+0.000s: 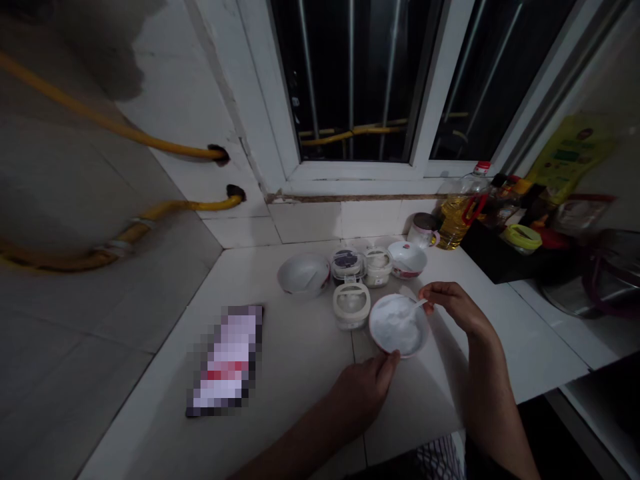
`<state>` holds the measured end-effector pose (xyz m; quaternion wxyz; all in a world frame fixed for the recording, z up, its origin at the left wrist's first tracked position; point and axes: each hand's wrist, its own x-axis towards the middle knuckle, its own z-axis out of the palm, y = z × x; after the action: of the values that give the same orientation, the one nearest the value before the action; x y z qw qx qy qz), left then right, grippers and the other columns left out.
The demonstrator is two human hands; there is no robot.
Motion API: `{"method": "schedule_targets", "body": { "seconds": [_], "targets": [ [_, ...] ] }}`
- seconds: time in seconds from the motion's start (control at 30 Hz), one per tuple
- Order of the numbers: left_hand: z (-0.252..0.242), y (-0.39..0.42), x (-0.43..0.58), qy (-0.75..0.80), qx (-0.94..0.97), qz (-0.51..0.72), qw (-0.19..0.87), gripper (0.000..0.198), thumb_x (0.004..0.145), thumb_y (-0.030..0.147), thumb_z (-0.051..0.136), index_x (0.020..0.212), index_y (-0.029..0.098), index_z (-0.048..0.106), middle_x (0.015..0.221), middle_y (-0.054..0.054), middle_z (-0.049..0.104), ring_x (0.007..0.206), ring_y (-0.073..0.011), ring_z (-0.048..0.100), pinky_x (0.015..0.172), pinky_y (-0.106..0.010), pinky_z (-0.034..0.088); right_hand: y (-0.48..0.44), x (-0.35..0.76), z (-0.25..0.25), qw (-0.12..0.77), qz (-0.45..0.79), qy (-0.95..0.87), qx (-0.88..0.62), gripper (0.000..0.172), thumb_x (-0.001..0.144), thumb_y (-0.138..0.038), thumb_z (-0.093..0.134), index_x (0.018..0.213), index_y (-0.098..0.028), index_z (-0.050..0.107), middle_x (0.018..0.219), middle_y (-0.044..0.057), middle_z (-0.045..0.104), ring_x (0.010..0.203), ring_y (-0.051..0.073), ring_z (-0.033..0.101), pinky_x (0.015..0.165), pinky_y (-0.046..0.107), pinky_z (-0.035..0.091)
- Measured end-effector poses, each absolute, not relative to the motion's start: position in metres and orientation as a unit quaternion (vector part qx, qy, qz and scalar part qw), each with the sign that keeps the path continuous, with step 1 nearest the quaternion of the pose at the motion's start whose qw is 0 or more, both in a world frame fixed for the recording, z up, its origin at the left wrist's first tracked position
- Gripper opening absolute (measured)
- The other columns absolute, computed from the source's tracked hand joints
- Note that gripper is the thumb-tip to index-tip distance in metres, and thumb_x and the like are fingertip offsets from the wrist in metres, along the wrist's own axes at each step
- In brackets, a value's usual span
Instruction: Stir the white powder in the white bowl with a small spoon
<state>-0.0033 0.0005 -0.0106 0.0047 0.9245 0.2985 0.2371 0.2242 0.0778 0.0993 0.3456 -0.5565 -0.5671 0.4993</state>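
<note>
A bowl (385, 341) holding white powder stands on the counter in front of me. My left hand (367, 387) grips its near rim, thumb and fingers closed on the edge. My right hand (453, 303) pinches the handle of a small white spoon (418, 305), whose other end reaches into the powder. Just left of the bowl sits a clear jar with a white-rimmed lid (351, 305). Behind it are a dark-topped jar (349, 262) and another light-lidded jar (377, 263).
A large white bowl (287, 283) and a smaller bowl (407, 270) stand farther back. At left lies a blurred-out phone-like slab (225, 360). An oil bottle (453, 220), a lidded mug (423, 233) and a black condiment box (493, 257) line the back right, near a metal pot (575, 287).
</note>
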Motion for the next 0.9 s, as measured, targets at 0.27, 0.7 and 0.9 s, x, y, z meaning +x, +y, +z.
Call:
{"method": "schedule_targets", "body": {
  "seconds": [0.27,0.7,0.9],
  "targets": [
    [-0.008,0.001,-0.002,0.299,0.924,0.238,-0.017,0.041,0.087,0.008,0.036,0.127,0.007,0.044,0.105,-0.018,0.067,0.079,-0.0211,0.069,0.062,-0.031,0.058,0.078,0.184,0.104,0.463,0.390,-0.615,-0.505,0.025,0.081,-0.042,0.054,0.077,-0.018,0.060,0.055,0.000,0.058,0.060,0.016,0.053,0.070,0.031,0.042],
    [-0.006,0.000,-0.002,0.308,0.924,0.227,-0.008,0.039,0.090,0.009,0.035,0.127,0.008,0.044,0.103,-0.017,0.067,0.079,-0.0203,0.068,0.062,-0.029,0.057,0.065,0.169,0.093,0.461,0.027,-0.815,-0.349,0.021,0.090,-0.013,0.041,0.089,-0.022,0.059,0.070,0.003,0.063,0.072,0.019,0.056,0.087,0.042,0.042],
    [-0.008,0.000,-0.003,0.311,0.925,0.217,0.008,0.041,0.089,0.008,0.037,0.129,0.008,0.042,0.104,-0.017,0.066,0.080,-0.0205,0.068,0.063,-0.030,0.058,0.066,0.208,0.096,0.338,0.171,-0.781,-0.497,0.023,0.093,-0.028,0.043,0.080,-0.022,0.061,0.070,0.004,0.063,0.082,0.022,0.056,0.077,0.035,0.043]
  ]
}}
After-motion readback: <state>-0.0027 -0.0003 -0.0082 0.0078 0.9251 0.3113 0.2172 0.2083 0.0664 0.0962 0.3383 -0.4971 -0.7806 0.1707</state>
